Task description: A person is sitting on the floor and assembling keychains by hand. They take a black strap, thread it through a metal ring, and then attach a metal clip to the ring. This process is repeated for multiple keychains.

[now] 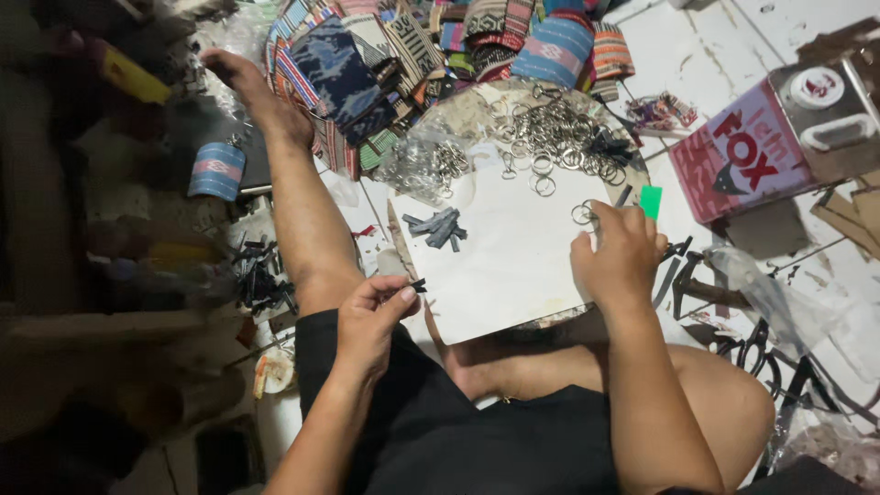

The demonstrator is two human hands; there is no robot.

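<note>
Pinching a little dark strip (418,286) in my left hand (371,321), thumb and forefinger clamped on one end so the rest is poking out over the edge of the white board (509,266) on my lap. My right hand (621,257) is sitting at the board's far corner with its fingers closed on a metal ring (583,214), just below the big ring pile (550,137).

How this stuff is handling, as far as I'm judging it: the strip looks featherlight and floppy, probably webbing or thin leather, so I'm gripping it right at the tip to keep it from folding over. No risk of breaking it, more of dropping it. The ring is stiff, thin and slick, so I'm taking it across the wire with the fingertips rather than flat, otherwise it'll be skating away on the board.

More strips (438,227) are lying mid-board, well apart from both hands. Woven pouches (367,64) are heaped past my knee, and a red glue tin (761,156) is standing off to the right on the floor.
</note>
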